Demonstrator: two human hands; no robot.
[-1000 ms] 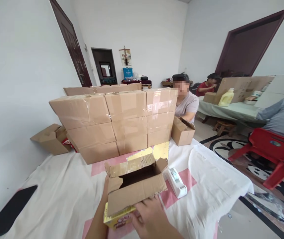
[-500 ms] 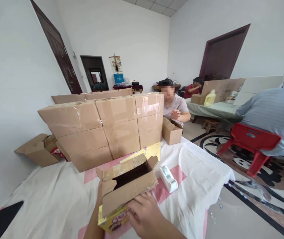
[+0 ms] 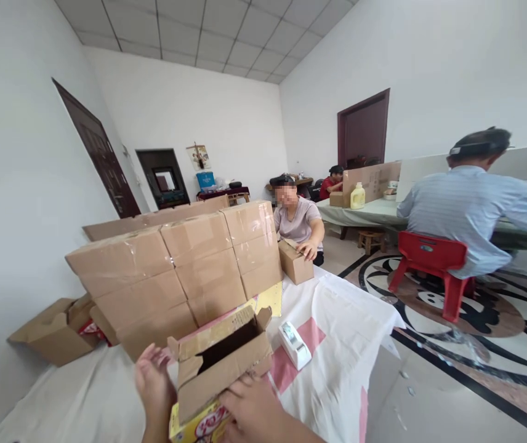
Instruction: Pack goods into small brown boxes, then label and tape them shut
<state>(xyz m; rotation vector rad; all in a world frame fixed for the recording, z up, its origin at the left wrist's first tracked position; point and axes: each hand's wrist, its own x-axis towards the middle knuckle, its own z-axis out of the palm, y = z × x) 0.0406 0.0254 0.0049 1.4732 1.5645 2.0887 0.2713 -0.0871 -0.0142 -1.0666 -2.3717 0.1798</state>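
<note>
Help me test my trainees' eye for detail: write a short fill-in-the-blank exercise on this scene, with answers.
1. The right hand rests against the open box, whose printed side is mostly ____.
2. From the wearer's view, the tape dispenser stands to the open box's ____.
3. The stacked boxes rise ____ layers high.
4. The person at far right sits on a chair coloured ____.

Missing words: yellow; right; three; red.

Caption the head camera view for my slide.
Right hand on an open box, left hand beside it, tape dispenser nearby, stacked boxes behind.
</note>
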